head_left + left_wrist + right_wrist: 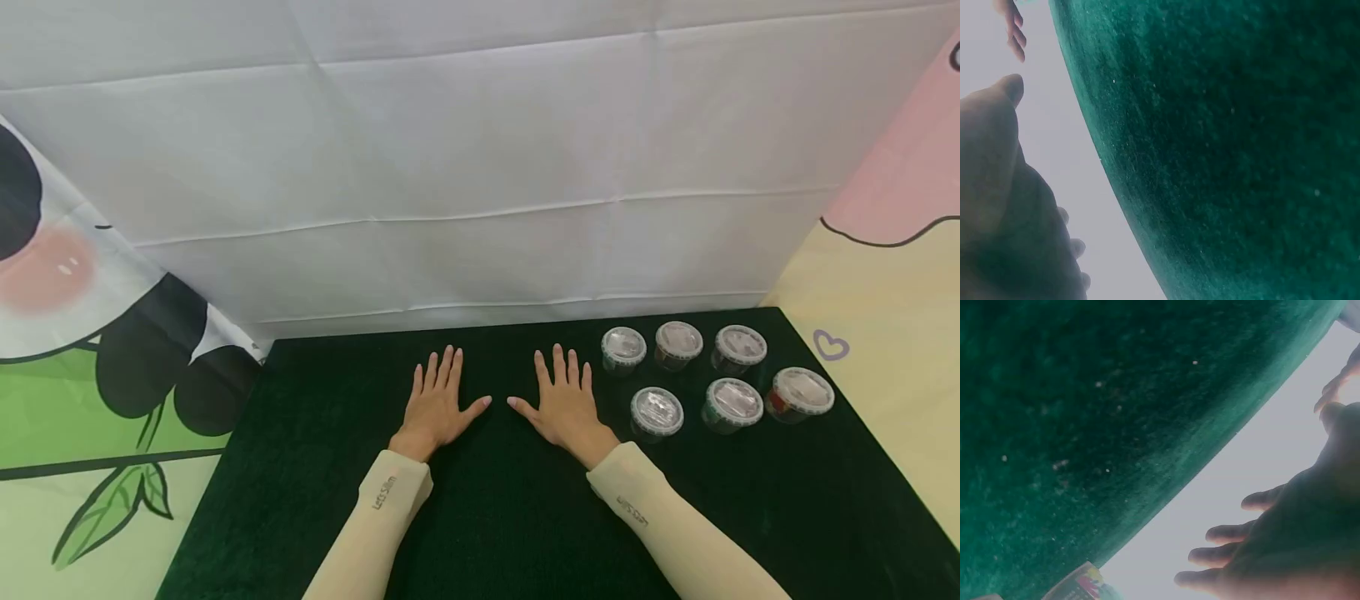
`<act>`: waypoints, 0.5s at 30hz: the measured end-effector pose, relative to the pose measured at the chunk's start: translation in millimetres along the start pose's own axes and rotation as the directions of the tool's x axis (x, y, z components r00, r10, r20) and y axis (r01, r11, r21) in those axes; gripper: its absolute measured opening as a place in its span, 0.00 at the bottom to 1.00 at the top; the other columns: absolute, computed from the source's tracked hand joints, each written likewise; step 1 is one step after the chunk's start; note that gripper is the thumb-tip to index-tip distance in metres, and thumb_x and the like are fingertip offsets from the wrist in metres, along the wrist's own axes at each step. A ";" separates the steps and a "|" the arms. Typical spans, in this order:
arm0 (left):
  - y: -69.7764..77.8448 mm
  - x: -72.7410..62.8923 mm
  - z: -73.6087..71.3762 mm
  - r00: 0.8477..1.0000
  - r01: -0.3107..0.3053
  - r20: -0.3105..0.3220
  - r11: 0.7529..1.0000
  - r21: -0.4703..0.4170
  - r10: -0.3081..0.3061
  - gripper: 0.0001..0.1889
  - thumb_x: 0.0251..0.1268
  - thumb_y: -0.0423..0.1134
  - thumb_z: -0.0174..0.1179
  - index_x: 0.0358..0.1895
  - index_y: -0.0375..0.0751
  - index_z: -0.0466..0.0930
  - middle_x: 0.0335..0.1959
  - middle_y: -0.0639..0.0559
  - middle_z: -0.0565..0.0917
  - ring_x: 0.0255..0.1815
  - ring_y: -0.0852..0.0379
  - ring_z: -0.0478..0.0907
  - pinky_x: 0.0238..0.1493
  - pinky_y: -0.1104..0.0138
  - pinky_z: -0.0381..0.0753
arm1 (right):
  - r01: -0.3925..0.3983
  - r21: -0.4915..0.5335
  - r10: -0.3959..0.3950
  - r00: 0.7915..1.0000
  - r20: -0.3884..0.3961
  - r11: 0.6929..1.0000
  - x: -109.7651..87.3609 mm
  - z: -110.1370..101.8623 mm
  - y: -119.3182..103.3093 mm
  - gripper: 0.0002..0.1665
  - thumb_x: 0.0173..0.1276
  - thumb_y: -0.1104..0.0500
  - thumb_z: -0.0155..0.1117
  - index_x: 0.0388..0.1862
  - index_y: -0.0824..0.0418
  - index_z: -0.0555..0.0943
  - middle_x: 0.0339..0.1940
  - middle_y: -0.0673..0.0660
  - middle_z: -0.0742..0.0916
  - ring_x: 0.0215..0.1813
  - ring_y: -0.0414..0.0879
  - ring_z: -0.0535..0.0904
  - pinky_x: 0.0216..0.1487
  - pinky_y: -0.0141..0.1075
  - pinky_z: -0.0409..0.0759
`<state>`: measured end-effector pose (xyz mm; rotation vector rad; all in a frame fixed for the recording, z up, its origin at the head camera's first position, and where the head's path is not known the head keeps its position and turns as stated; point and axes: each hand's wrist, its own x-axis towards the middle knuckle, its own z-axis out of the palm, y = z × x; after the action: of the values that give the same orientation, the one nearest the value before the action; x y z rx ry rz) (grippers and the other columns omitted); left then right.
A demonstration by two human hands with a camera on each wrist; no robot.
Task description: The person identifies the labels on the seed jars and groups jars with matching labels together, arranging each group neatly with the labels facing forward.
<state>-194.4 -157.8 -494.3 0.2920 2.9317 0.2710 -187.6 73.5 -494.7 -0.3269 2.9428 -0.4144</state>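
My left hand [435, 410] is palm down over the left-middle of the dark green table, its fingers straight and spread. To its right, my right hand [566, 404] is held the same way, with the thumbs pointing towards each other. Neither hand holds anything. In the wrist views both hands seem raised off the cloth. Nearest the right hand are two round lidded tubs, one at the back [624, 346] and one in front [657, 412]. Several similar tubs stand further right, among them one with reddish contents [801, 392]. A tub edge [1079, 586] shows low in the right wrist view.
The green cloth-covered table [480, 533] meets a white creased sheet [480, 150] along its back edge. Printed cartoon sheets hang at the left [90, 367] and the right [885, 333]. The tubs stand in two rows at the table's back right.
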 end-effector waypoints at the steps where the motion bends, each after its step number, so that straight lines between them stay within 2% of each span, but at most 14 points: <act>1: 0.6 -0.3 0.1 1.000 0.000 0.001 1.000 0.004 0.000 0.53 0.77 0.72 0.46 0.88 0.43 0.33 0.89 0.43 0.36 0.89 0.38 0.35 0.86 0.44 0.31 | 0.003 0.005 -0.003 1.000 -0.005 1.000 -1.2 -1.1 -0.4 0.57 0.79 0.27 0.51 0.89 0.60 0.48 0.88 0.71 0.48 0.87 0.71 0.41 0.84 0.66 0.41; 8: 6.6 -3.5 -1.2 1.000 -0.009 -0.012 1.000 -0.010 0.009 0.53 0.77 0.71 0.48 0.88 0.42 0.36 0.89 0.43 0.38 0.89 0.38 0.36 0.86 0.43 0.33 | 0.008 0.008 -0.008 1.000 -0.021 1.000 -9.3 -7.4 -1.1 0.57 0.79 0.28 0.53 0.89 0.60 0.46 0.88 0.71 0.46 0.87 0.71 0.40 0.84 0.66 0.39; 15: 12.5 -3.2 -2.8 1.000 -0.010 0.005 1.000 0.005 0.010 0.54 0.76 0.74 0.47 0.88 0.44 0.32 0.89 0.45 0.34 0.89 0.40 0.33 0.86 0.44 0.31 | 0.008 0.000 -0.008 0.999 -0.042 1.000 -13.9 -12.3 4.1 0.58 0.78 0.28 0.54 0.89 0.60 0.47 0.88 0.71 0.47 0.87 0.71 0.41 0.84 0.66 0.39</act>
<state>-189.6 -146.9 -488.6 0.3078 2.9269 0.2642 -177.1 83.8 -482.6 -0.3345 2.9832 -0.4276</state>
